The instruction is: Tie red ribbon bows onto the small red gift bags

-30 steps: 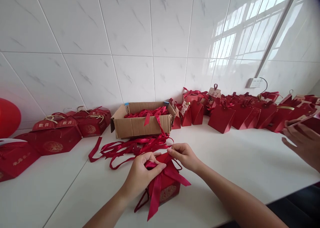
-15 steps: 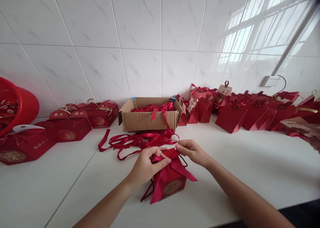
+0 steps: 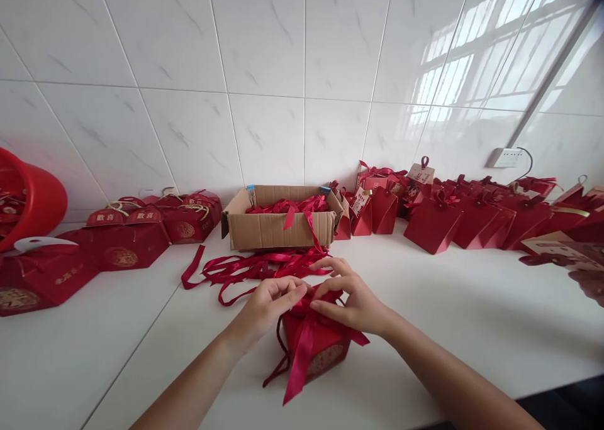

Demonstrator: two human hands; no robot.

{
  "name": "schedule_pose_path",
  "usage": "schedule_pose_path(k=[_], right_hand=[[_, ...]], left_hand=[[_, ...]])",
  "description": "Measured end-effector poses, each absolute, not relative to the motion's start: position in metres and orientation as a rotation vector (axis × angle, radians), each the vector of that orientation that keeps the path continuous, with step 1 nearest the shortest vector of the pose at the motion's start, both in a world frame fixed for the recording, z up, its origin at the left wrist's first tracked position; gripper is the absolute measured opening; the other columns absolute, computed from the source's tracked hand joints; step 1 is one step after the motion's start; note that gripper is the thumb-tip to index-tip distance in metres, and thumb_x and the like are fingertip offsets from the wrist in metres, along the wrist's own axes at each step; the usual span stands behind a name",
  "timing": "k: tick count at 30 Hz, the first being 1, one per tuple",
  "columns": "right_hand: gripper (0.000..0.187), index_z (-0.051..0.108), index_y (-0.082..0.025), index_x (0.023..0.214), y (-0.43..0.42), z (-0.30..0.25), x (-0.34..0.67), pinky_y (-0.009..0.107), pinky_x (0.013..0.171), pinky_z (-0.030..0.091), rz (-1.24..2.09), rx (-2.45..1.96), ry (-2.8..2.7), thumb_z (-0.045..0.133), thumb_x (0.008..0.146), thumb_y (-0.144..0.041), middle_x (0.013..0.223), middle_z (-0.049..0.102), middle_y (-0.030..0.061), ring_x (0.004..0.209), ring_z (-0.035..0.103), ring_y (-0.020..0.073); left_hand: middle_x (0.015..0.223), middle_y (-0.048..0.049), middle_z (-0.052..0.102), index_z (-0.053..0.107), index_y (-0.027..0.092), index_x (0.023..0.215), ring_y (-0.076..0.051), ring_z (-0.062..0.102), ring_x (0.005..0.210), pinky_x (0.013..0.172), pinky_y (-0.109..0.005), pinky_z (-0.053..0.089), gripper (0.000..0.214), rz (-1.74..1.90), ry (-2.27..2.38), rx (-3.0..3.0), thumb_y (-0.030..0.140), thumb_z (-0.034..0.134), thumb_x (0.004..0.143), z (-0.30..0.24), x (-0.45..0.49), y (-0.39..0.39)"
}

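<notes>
A small red gift box (image 3: 317, 348) with a gold emblem stands on the white counter (image 3: 453, 317) in front of me. A red ribbon (image 3: 300, 359) is wrapped over its top and its tails hang down the front. My left hand (image 3: 268, 303) pinches the ribbon at the box's top, fingers closed. My right hand (image 3: 352, 298) meets it from the right, fingers curled on the same ribbon at the knot.
An open cardboard box (image 3: 282, 222) of red ribbons sits behind, loose ribbons (image 3: 255, 268) spilling before it. Flat red boxes (image 3: 120, 241) and a red bucket (image 3: 29, 197) lie left. Several finished red boxes (image 3: 431, 224) line the wall right. Another person's hand (image 3: 589, 284) holds a box at the right edge.
My right hand has moved left and down onto the box top to join my left hand on the ribbon. The box has shifted slightly toward me.
</notes>
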State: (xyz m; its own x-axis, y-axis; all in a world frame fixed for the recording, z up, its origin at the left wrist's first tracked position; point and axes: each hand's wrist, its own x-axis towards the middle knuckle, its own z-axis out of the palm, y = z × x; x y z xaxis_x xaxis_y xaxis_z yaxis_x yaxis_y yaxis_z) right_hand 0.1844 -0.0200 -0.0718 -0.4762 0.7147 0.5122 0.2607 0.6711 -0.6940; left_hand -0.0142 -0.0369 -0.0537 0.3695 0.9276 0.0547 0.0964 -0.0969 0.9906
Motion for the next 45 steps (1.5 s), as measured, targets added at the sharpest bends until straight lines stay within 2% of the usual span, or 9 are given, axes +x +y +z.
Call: schedule_pose_path(k=[7, 14, 18, 25, 29, 35, 40, 45], right_hand=[[0.007, 0.071, -0.021, 0.074, -0.019, -0.068, 0.182, 0.043, 0.100, 0.040, 0.667, -0.695, -2.132, 0.074, 0.075, -0.027, 0.123, 0.054, 0.0077, 0.116, 0.048, 0.0257], [0.008, 0.068, -0.020, 0.066, -0.019, -0.066, 0.180, 0.043, 0.099, 0.041, 0.639, -0.677, -2.196, 0.072, 0.072, -0.020, 0.126, 0.055, 0.0064, 0.119, 0.046, 0.0263], [0.008, 0.066, -0.020, 0.065, -0.019, -0.065, 0.178, 0.043, 0.101, 0.039, 0.616, -0.644, -2.218, 0.072, 0.070, -0.016, 0.125, 0.058, 0.0056, 0.120, 0.045, 0.0259], [0.008, 0.067, -0.020, 0.064, -0.019, -0.066, 0.177, 0.043, 0.102, 0.038, 0.611, -0.640, -2.206, 0.071, 0.069, -0.016, 0.129, 0.057, 0.0051, 0.123, 0.044, 0.0263], [0.009, 0.066, -0.020, 0.063, -0.019, -0.067, 0.177, 0.043, 0.102, 0.039, 0.600, -0.624, -2.205, 0.072, 0.068, -0.016, 0.127, 0.056, 0.0056, 0.123, 0.043, 0.0266], [0.010, 0.064, -0.019, 0.062, -0.019, -0.068, 0.175, 0.041, 0.102, 0.039, 0.557, -0.584, -2.186, 0.071, 0.067, -0.013, 0.124, 0.056, 0.0067, 0.121, 0.045, 0.0251], [0.010, 0.063, -0.019, 0.063, -0.019, -0.069, 0.177, 0.039, 0.101, 0.039, 0.605, -0.588, -2.198, 0.070, 0.068, -0.014, 0.121, 0.057, 0.0060, 0.120, 0.046, 0.0242], [0.010, 0.062, -0.019, 0.064, -0.020, -0.068, 0.180, 0.038, 0.101, 0.039, 0.704, -0.652, -2.198, 0.069, 0.069, -0.013, 0.122, 0.057, 0.0060, 0.115, 0.052, 0.0226]], left_hand=[[0.092, -0.0048, 0.066, 0.049, 0.018, 0.058, -0.020, 0.059, 0.088, 0.081, -0.029, 0.046, 0.036, 0.916, 0.991, 1.518, 0.043, 0.061, 0.080, -0.051, -0.015, -0.038], [0.095, -0.0054, 0.065, 0.042, 0.019, 0.058, -0.021, 0.058, 0.091, 0.081, -0.031, 0.045, 0.037, 0.933, 1.036, 1.630, 0.042, 0.059, 0.081, -0.056, -0.014, -0.037], [0.095, -0.0055, 0.062, 0.045, 0.019, 0.055, -0.023, 0.057, 0.097, 0.088, -0.033, 0.041, 0.035, 0.974, 1.100, 1.741, 0.040, 0.059, 0.080, -0.058, -0.015, -0.035], [0.091, -0.0047, 0.060, 0.051, 0.019, 0.054, -0.023, 0.056, 0.094, 0.089, -0.033, 0.041, 0.036, 0.972, 1.139, 1.782, 0.042, 0.059, 0.081, -0.058, -0.017, -0.033], [0.085, -0.0032, 0.057, 0.054, 0.019, 0.052, -0.020, 0.055, 0.085, 0.082, -0.030, 0.042, 0.041, 0.982, 1.150, 1.776, 0.047, 0.055, 0.083, -0.058, -0.017, -0.032], [0.081, -0.0030, 0.053, 0.048, 0.019, 0.051, -0.018, 0.050, 0.077, 0.072, -0.026, 0.042, 0.048, 1.046, 1.150, 1.741, 0.053, 0.050, 0.085, -0.061, -0.018, -0.031], [0.079, -0.0027, 0.056, 0.046, 0.020, 0.056, -0.018, 0.049, 0.075, 0.077, -0.030, 0.043, 0.046, 1.011, 1.106, 1.653, 0.057, 0.048, 0.083, -0.062, -0.017, -0.030], [0.084, -0.0032, 0.057, 0.049, 0.020, 0.059, -0.021, 0.051, 0.088, 0.088, -0.031, 0.040, 0.042, 0.998, 1.061, 1.636, 0.053, 0.045, 0.085, -0.065, -0.017, -0.031]])
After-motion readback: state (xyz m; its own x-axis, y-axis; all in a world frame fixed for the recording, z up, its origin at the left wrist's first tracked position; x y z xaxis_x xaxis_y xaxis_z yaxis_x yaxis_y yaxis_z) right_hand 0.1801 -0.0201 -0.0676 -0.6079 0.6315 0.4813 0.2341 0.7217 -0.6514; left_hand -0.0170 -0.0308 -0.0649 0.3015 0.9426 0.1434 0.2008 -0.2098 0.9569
